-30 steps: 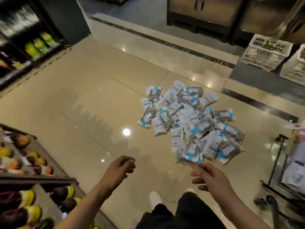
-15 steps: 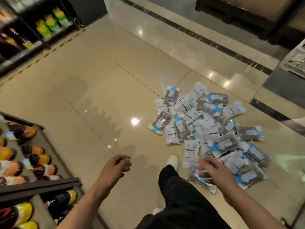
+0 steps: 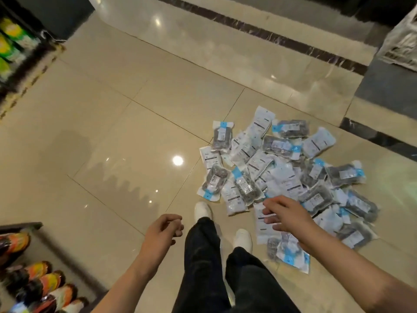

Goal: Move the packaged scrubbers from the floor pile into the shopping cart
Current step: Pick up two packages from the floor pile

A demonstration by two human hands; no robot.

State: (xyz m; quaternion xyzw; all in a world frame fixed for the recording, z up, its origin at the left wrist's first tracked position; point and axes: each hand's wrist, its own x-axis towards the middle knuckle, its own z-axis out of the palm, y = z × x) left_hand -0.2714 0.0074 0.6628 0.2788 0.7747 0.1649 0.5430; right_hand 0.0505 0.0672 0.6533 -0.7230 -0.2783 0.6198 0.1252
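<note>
Scrubber packet pile (image 3: 286,175) at center right looks barely touched, no cart visible; right hand (image 3: 286,215) spread over it, holding nothing, left hand (image 3: 161,232) loosely curled, empty

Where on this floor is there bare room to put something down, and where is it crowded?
Bare tile stretches left of the scrubber pile, between the bottle rack near the left hand and the dark floor stripe. Another clear strip lies between pile and stripe. It is crowded around the right hand, where packets overlap, right beside the white shoes.
</note>
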